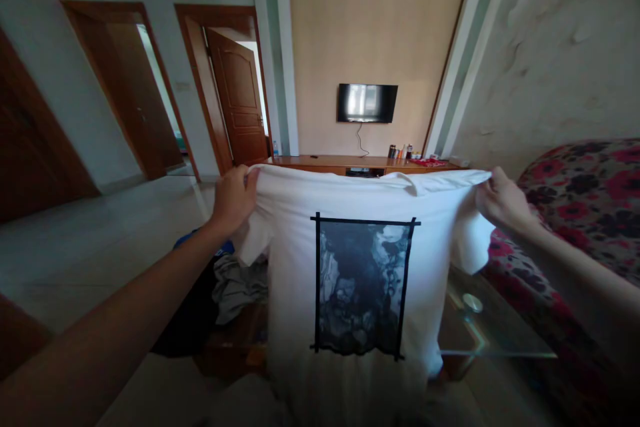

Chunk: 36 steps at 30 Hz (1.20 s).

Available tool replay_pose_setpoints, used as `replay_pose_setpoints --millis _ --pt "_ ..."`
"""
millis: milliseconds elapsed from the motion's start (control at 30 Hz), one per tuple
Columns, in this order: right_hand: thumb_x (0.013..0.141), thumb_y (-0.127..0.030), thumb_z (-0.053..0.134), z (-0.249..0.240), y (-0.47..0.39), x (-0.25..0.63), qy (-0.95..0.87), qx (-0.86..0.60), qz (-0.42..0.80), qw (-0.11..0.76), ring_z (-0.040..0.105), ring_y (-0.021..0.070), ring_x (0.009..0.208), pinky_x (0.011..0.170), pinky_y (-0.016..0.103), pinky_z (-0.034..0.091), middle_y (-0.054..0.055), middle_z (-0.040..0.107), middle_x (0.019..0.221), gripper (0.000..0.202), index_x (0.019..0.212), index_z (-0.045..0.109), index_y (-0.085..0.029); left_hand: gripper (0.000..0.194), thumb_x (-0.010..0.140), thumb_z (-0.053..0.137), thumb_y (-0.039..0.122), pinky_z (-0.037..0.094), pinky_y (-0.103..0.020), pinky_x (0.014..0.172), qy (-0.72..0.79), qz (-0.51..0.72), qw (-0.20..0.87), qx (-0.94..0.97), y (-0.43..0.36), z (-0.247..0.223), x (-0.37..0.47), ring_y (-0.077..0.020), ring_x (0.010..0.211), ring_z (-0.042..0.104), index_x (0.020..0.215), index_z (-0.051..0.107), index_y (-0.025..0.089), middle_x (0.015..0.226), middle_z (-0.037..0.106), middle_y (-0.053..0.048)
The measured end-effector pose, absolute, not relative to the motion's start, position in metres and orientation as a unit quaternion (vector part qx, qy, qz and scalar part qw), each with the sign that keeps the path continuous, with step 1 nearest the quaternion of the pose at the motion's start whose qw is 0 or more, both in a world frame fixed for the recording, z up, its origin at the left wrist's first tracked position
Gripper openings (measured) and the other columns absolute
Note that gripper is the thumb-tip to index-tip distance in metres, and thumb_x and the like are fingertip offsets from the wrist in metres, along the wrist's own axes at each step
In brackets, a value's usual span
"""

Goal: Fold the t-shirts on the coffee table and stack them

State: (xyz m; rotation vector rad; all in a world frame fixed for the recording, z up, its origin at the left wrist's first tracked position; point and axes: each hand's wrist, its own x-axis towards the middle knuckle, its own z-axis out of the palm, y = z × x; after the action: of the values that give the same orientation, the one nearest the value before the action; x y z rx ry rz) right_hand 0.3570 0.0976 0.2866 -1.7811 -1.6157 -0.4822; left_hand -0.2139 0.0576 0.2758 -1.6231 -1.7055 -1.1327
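Note:
A white T-shirt (293, 247) hangs spread out in front of me, its dark framed print (363, 287) facing my way. My left hand (235, 197) is closed on one shoulder of it, and my right hand (503, 200) pinches the other shoulder. The top edge is stretched between the two hands, with the collar sagging slightly right of the middle. Both short sleeves droop below my hands. The lower part of the shirt falls into shadow and covers much of the table behind.
Behind the shirt stands a glass-topped table (500, 333), with a pile of grey and dark clothes (237, 287) on its left. A flowered sofa (575, 213) is at the right. Farther back are a low cabinet (325, 161), a wall television (367, 103) and an open door (237, 93).

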Motion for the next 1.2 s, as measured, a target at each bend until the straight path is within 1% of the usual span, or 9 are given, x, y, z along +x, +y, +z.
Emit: replay_pose_setpoints --millis 200,367,467,733,900,1000,1100,1133,1200 --pt "0.103 -0.03 0.031 0.23 0.212 0.358 -0.619 -0.707 -0.166 0.299 0.043 0.0211 0.072 0.069 0.034 0.025 0.014 0.063 0.09 0.036 0.12 0.058 -0.011 0.041 0.103 0.033 0.043 0.045 -0.034 0.081 -0.67 -0.38 0.216 -0.6 0.173 0.216 -0.201 -0.026 0.09 0.064 0.096 0.065 0.019 0.094 0.07 -0.011" --pt "0.102 -0.027 0.032 0.165 0.285 0.354 -0.607 -0.743 -0.114 0.257 0.05 0.0235 0.082 0.072 0.033 0.029 0.015 0.063 0.093 0.038 0.126 0.057 -0.01 0.044 0.103 0.031 0.044 0.046 -0.035 0.085 -0.703 -0.348 0.156 -0.6 0.249 0.156 -0.195 -0.027 0.094 0.065 0.102 0.067 0.019 0.101 0.072 -0.013" --pt "0.101 -0.027 0.034 0.121 0.32 0.355 -0.605 -0.755 -0.093 0.233 0.052 0.0236 0.081 0.073 0.032 0.033 0.015 0.064 0.091 0.037 0.123 0.059 -0.01 0.047 0.104 0.028 0.045 0.047 -0.035 0.086 -0.72 -0.317 0.136 -0.602 0.288 0.116 -0.191 -0.0272 0.098 0.066 0.107 0.067 0.02 0.105 0.072 -0.014" --pt "0.1 -0.027 0.031 0.017 0.38 0.35 -0.617 -0.77 -0.009 0.163 0.063 0.0258 0.09 0.079 0.033 0.042 0.014 0.069 0.094 0.038 0.117 0.063 -0.015 0.05 0.102 0.03 0.049 0.049 -0.036 0.076 -0.779 -0.201 0.054 -0.591 0.351 0.013 -0.183 -0.03 0.093 0.069 0.106 0.07 0.02 0.102 0.074 -0.016" --pt "0.103 -0.036 0.027 -0.031 0.4 0.342 -0.605 -0.785 0.028 0.131 0.067 0.0265 0.094 0.081 0.035 0.047 0.016 0.07 0.1 0.043 0.119 0.063 -0.018 0.055 0.102 0.026 0.052 0.049 -0.039 0.074 -0.788 -0.172 0.043 -0.59 0.37 -0.034 -0.183 -0.0328 0.093 0.069 0.111 0.069 0.019 0.104 0.073 -0.018" --pt "0.102 -0.04 0.029 -0.051 0.402 0.331 -0.578 -0.807 0.036 0.115 0.065 0.0324 0.102 0.085 0.045 0.048 0.021 0.067 0.109 0.045 0.125 0.06 -0.017 0.047 0.101 0.032 0.047 0.049 -0.041 0.079 -0.794 -0.121 0.024 -0.595 0.376 -0.056 -0.183 -0.0331 0.096 0.068 0.11 0.068 0.019 0.103 0.072 -0.018" --pt "0.097 -0.035 0.04 -0.059 0.399 0.314 -0.558 -0.821 -0.027 0.121 0.053 0.0419 0.122 0.094 0.061 0.041 0.028 0.055 0.129 0.043 0.131 0.056 -0.014 0.037 0.096 0.044 0.042 0.046 -0.047 0.089 -0.792 -0.102 0.074 -0.598 0.38 -0.068 -0.179 -0.0372 0.11 0.062 0.112 0.067 0.017 0.113 0.068 -0.02" --pt "0.094 -0.033 0.044 -0.058 0.399 0.307 -0.575 -0.806 -0.062 0.131 0.048 0.043 0.126 0.097 0.062 0.038 0.028 0.052 0.133 0.043 0.132 0.055 -0.013 0.035 0.095 0.047 0.039 0.045 -0.049 0.092 -0.782 -0.113 0.096 -0.605 0.381 -0.069 -0.175 -0.038 0.115 0.058 0.115 0.066 0.017 0.117 0.065 -0.02" --pt "0.091 -0.028 0.051 -0.055 0.398 0.292 -0.662 -0.731 -0.093 0.137 0.049 0.039 0.125 0.101 0.055 0.037 0.023 0.054 0.132 0.04 0.128 0.058 -0.015 0.032 0.094 0.048 0.031 0.042 -0.048 0.098 -0.743 -0.152 0.109 -0.642 0.385 -0.067 -0.166 -0.0357 0.12 0.054 0.119 0.064 0.018 0.123 0.062 -0.019"
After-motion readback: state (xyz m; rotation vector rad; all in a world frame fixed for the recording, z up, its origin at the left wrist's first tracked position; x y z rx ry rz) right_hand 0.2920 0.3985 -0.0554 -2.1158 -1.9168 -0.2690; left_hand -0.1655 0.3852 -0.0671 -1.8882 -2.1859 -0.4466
